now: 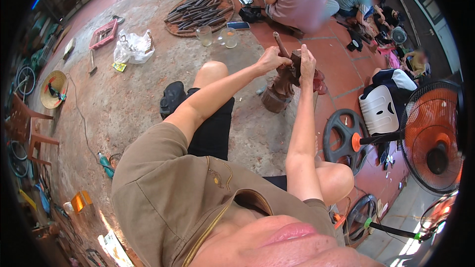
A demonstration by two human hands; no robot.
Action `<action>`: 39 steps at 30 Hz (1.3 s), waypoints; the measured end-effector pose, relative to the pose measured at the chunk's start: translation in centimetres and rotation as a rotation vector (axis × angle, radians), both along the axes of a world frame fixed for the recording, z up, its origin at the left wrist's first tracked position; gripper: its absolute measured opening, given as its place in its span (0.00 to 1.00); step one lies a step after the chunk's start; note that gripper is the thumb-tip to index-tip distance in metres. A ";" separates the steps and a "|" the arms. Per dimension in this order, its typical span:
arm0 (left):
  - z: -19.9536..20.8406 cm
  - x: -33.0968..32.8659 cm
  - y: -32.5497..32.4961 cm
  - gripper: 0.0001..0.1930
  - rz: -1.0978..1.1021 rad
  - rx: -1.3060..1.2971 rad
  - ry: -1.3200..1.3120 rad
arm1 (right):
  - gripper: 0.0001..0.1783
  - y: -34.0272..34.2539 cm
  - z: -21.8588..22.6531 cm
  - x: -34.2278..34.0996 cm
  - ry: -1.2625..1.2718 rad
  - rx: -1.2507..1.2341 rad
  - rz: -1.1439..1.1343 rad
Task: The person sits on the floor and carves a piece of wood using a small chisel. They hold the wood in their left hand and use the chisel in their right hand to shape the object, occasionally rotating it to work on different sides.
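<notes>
The left hand [271, 60] and right hand [307, 64] are clasping carved wood [277, 98], seemingly steadying it. Beyond them, a tray [229, 5] is gathering sticks [199, 12].

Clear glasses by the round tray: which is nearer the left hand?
The right-hand glass, beside the phone; the other glass sits farther left, farther from the left hand.
</notes>
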State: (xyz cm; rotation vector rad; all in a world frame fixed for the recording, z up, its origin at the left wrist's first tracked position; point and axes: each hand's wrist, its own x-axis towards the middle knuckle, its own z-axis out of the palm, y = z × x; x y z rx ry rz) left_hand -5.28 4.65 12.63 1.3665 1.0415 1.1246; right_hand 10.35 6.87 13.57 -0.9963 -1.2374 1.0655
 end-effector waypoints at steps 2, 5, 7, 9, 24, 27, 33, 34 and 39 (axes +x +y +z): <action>0.0 0.0 -0.1 0.06 0.002 0.003 0.016 | 0.25 0.2 -0.3 0.0 -0.031 0.029 -0.024; 0.0 0.0 -0.1 0.06 0.006 0.012 0.019 | 0.27 0.1 -0.3 -0.1 -0.023 0.088 -0.022; -0.3 0.2 0.2 0.06 0.005 0.018 0.015 | 0.27 0.4 -0.4 0.0 -0.036 0.074 -0.033; -0.5 0.2 0.4 0.06 0.005 0.019 0.017 | 0.27 0.4 -0.4 0.0 -0.047 0.066 -0.038; -0.1 0.1 0.0 0.06 0.000 0.027 0.008 | 0.28 0.1 -0.4 -0.1 -0.048 0.071 -0.035; 0.0 0.1 0.1 0.06 0.005 0.052 0.061 | 0.29 0.3 -0.6 0.0 -0.060 0.084 -0.057; -0.2 0.2 0.2 0.11 0.008 0.048 -0.008 | 0.32 0.9 -1.1 0.3 -0.095 0.092 -0.086; -0.2 0.4 0.1 0.09 0.036 0.097 -0.003 | 0.32 1.1 -1.3 0.4 -0.097 0.097 -0.086; -0.8 0.9 -0.1 0.06 0.200 0.417 0.188 | 0.33 1.0 -0.9 0.1 -0.079 0.069 -0.076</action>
